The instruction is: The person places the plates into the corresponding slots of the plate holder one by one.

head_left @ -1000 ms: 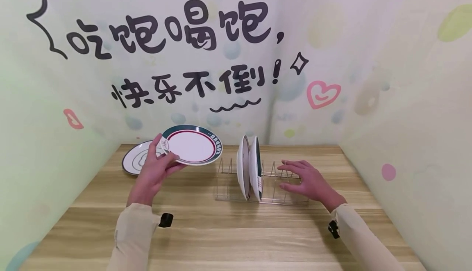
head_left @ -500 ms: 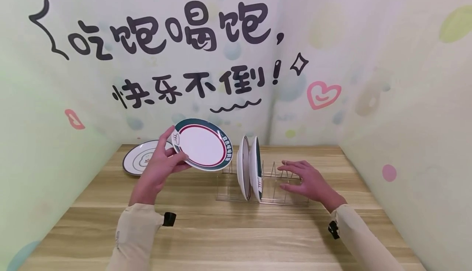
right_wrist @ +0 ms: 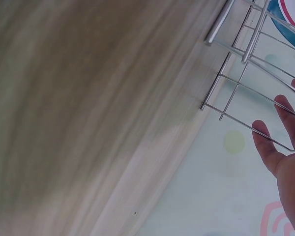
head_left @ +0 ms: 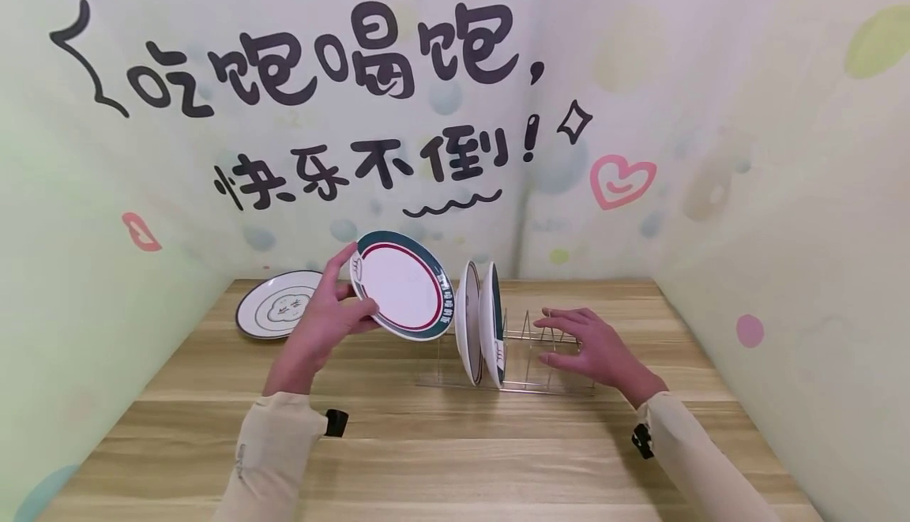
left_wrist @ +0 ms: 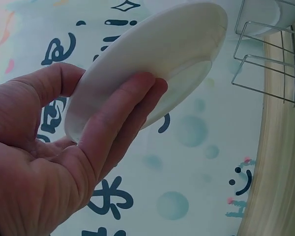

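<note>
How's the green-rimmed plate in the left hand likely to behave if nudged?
The plate seems stiff: gripped at one edge by the left hand, its far side shows no sag. That off-centre hold suggests a push on the far side could twist it. Its smooth-looking surface may be slippery too.

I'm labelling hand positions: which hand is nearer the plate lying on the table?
Left. The left hand is just right of the flat plate, holding another plate; the right hand is farther right, by the rack.
</note>
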The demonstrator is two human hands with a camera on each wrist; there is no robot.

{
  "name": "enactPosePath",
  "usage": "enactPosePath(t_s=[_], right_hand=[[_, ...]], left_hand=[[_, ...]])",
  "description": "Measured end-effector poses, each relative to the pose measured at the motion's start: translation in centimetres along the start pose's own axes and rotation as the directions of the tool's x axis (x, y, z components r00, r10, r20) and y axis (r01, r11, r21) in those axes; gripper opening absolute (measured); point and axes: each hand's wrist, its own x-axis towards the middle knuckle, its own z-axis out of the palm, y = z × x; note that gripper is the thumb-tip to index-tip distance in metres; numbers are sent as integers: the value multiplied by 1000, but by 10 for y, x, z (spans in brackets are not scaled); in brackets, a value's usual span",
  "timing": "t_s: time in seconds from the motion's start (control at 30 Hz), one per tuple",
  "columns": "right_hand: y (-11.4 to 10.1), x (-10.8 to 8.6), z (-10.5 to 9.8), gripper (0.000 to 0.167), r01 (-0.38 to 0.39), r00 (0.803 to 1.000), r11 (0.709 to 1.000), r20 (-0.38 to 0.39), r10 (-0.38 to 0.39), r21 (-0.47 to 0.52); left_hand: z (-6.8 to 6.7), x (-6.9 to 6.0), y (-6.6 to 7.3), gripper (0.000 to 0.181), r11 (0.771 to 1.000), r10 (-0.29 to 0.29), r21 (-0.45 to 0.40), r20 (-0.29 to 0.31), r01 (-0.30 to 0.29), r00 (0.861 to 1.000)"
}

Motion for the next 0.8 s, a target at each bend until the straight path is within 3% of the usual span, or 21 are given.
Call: enactPosePath(t_s=[0.23,0.8], right_hand=[[2,0,1,56,-8,1000,1000,0,8,-7],[2,0,2,56,1,1000,1000,-6,-1,1]], left_hand=[[9,1,2,101,999,31,12,20,-32,999],[24,2,-1,98,988,69,137,41,-74,997]])
